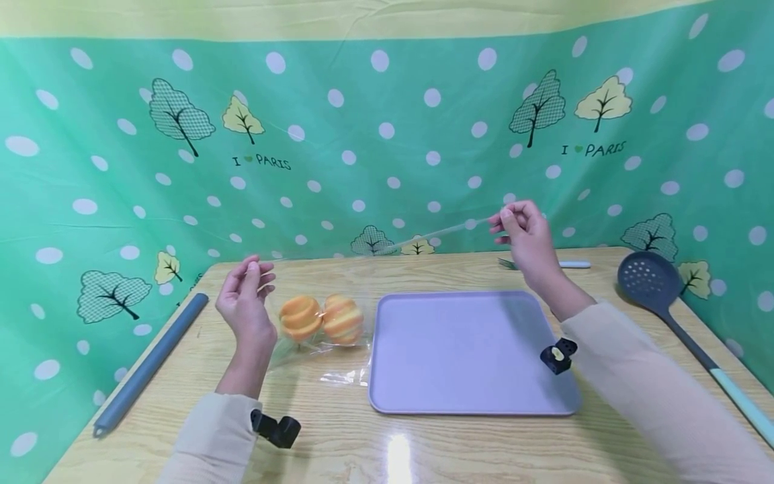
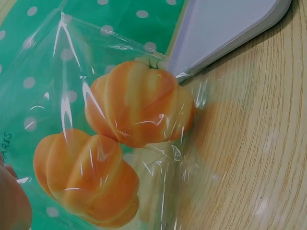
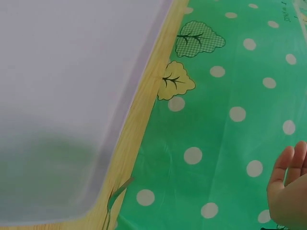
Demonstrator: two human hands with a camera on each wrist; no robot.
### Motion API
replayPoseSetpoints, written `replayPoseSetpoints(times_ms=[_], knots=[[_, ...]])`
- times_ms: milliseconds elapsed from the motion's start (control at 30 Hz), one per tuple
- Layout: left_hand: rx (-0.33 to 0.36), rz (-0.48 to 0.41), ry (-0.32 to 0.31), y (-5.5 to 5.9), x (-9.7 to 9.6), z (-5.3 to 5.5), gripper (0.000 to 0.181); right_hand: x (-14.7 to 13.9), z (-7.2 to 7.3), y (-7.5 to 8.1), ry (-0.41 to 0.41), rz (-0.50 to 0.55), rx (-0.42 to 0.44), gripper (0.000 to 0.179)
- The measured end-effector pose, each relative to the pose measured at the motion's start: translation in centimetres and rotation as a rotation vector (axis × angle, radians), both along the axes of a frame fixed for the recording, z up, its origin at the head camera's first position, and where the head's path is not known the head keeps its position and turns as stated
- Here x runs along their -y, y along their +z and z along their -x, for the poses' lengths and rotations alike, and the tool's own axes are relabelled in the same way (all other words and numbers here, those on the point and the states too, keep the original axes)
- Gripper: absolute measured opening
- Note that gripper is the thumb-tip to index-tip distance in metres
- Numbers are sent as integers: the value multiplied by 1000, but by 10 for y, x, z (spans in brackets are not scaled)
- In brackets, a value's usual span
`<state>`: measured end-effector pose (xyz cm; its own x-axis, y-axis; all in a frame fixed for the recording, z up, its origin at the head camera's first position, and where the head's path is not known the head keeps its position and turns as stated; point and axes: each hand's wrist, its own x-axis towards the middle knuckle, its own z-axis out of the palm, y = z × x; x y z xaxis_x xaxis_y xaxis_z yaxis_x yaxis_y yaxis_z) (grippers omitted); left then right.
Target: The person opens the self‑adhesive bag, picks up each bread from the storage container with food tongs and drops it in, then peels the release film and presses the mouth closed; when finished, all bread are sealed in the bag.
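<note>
Two orange-and-yellow ridged bread buns (image 1: 342, 319) sit inside a clear plastic bag (image 1: 345, 378), left of the lilac tray (image 1: 471, 356). My left hand (image 1: 248, 302) pinches the bag's upper left edge between thumb and fingers. Up and to the right, my right hand (image 1: 527, 235) pinches the end of a thin clear strip (image 1: 444, 232) stretched taut toward the bag's top. Whether that strip is part of the bag, I cannot tell. In the left wrist view both buns (image 2: 139, 103) show through the creased plastic; in the right wrist view the strip is not visible.
A grey-blue rod (image 1: 151, 363) lies along the table's left edge. A dark slotted skimmer (image 1: 650, 282) with a mint handle lies at the right. Behind the tray is a fork (image 1: 574, 264), partly hidden by my right hand. A dotted green curtain (image 1: 387, 161) hangs behind the table.
</note>
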<state>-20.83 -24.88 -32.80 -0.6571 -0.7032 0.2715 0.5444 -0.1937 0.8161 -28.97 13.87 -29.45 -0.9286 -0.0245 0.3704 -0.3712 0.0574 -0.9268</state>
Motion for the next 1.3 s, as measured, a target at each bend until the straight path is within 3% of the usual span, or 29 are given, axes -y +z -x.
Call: replayPoseSetpoints(times_ms=[433, 567, 733, 867, 1033, 1300], knots=[[-39, 4, -36, 3, -5, 2, 12, 9, -3, 6, -154, 56, -59, 9], [-34, 3, -38, 3, -4, 2, 13, 11, -3, 9, -165, 65, -83, 9], [-24, -12, -32, 2, 0, 1, 13, 8, -3, 13, -172, 155, -115, 10], [-25, -20, -31, 0, 3, -1, 13, 4, -6, 14, -128, 172, -106, 9], [-44, -36, -54, 0, 3, 1, 12, 2, -16, 17, -34, 96, -106, 11], [-46, -47, -59, 2, 2, 5, 11, 7, -44, 27, 129, -182, -150, 20]])
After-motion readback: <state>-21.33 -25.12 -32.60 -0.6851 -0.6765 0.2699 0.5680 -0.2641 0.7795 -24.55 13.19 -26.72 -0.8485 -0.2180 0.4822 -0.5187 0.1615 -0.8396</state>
